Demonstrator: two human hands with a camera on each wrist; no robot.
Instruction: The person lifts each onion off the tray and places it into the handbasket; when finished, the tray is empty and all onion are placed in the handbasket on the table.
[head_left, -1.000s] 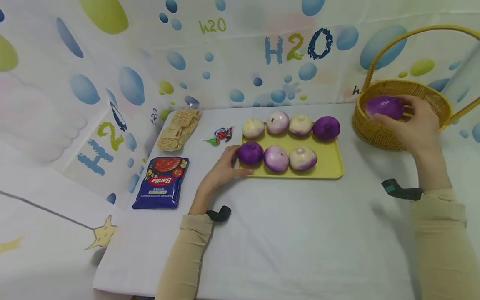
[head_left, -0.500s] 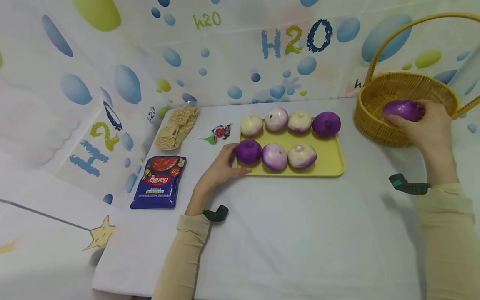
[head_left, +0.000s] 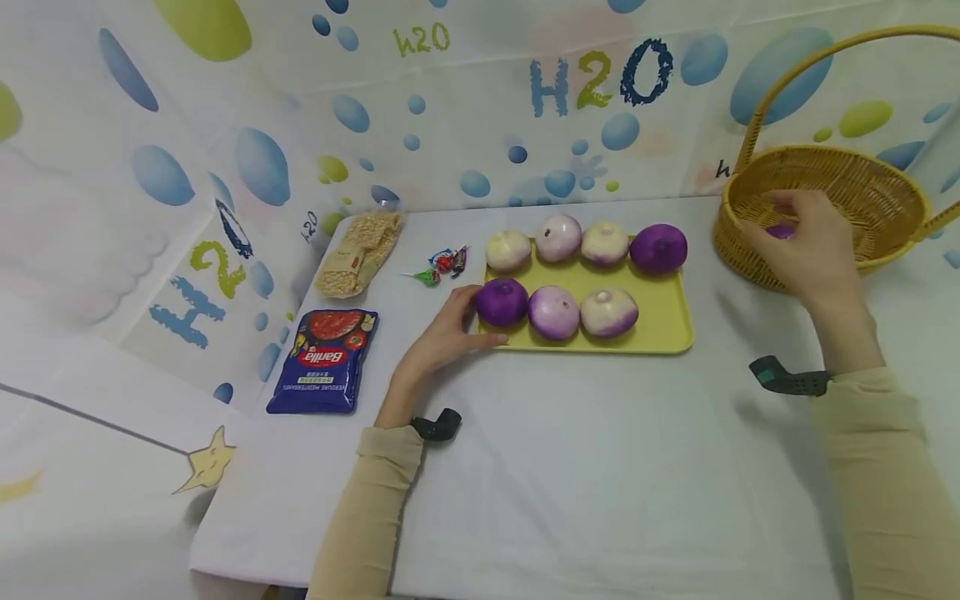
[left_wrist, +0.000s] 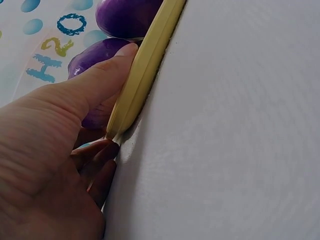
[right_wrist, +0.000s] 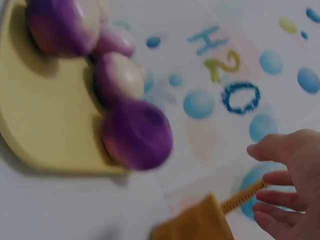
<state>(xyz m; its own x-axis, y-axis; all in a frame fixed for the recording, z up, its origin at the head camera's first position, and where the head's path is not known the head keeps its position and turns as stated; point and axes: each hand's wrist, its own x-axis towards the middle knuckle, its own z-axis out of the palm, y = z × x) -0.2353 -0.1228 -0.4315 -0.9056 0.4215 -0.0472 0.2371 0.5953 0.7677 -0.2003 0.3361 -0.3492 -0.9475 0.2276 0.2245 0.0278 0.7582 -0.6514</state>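
Observation:
My left hand (head_left: 448,327) grips the near left corner of the yellow tray (head_left: 660,312), its thumb along the front rim and its fingers round the side. A dark purple onion (head_left: 502,302) sits right beside those fingers. Several more onions, purple or white tinged with purple, stand in two rows on the tray. At the right, my right hand (head_left: 813,246) hovers over the wicker basket (head_left: 903,200), holding nothing. In the right wrist view, its fingers (right_wrist: 282,199) are loosely bent and apart. Partly hidden behind the hand, a purple onion (head_left: 782,231) lies inside the basket.
The basket's tall handle (head_left: 795,79) arches above it. Left of the tray lie wrapped lollipops (head_left: 444,265), a clear bag of pale grains or beans (head_left: 358,254) and a blue Barilla pouch (head_left: 322,362). A printed cloth backdrop (head_left: 495,133) rises behind the table.
The right hand carried the purple onion further into the basket, let it go, and has drawn back left. The left hand keeps its place at the tray corner.

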